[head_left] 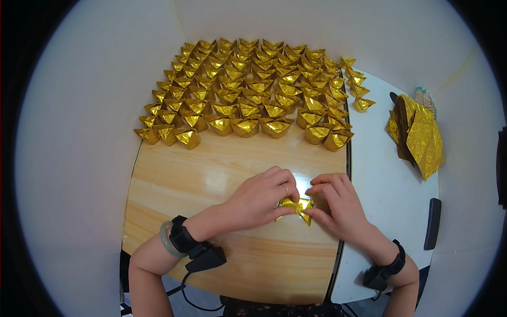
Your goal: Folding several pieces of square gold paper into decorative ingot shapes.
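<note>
Between my two hands, over the near right part of the wooden table, is a small piece of folded gold foil paper (301, 204). My left hand (259, 196) is closed on its left side, thumb on the near edge and fingers curled over the far one. My right hand (340, 207) has its thumb and curled fingers at the right end of the fold. Fingers partly cover the paper, so its full shape is hidden. Beyond my hands stand many folded gold paper ingots (245, 127) in close rows.
The wood-grain table (174, 174) adjoins a white table (369, 174) on the right, a dark seam between them. Several ingots (362, 104) stand on the white part, near a stack of gold foil sheets (422, 134). A black wrist device (208, 258) with a cable lies by my left forearm.
</note>
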Demonstrator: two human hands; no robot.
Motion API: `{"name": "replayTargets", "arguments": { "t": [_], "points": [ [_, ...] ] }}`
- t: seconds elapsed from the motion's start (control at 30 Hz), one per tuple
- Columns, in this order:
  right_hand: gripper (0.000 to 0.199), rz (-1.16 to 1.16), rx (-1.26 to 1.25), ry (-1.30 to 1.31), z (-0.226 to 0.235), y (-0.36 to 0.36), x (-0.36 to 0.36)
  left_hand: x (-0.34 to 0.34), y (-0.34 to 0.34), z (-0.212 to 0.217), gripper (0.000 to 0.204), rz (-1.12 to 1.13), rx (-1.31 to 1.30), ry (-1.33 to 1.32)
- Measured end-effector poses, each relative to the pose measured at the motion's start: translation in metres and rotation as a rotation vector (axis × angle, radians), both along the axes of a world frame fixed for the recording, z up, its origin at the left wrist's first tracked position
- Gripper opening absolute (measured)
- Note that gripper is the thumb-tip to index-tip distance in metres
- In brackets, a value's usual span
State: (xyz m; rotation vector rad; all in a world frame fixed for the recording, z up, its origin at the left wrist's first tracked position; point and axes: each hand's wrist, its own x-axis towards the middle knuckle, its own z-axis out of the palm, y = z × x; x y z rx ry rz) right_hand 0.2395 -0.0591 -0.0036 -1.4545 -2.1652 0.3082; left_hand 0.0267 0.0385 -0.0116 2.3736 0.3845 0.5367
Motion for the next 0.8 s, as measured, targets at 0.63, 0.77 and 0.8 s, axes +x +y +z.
{"name": "replayTargets", "arguments": {
  "t": [0.63,0.77,0.8],
  "points": [
    [0.042,-0.018,-0.307,0.379,0.000,-0.008,-0.004,0.002,-0.003,0.001,0.021,-0.051,-0.249,-0.071],
    [0.032,-0.050,-0.531,0.731,0.007,-0.010,-0.003,0.002,-0.008,0.011,0.016,0.029,-0.451,-0.033],
    [0.028,-0.045,-0.585,0.917,0.007,-0.010,-0.003,0.003,-0.010,0.014,0.014,0.062,-0.654,0.011]
  ]
}}
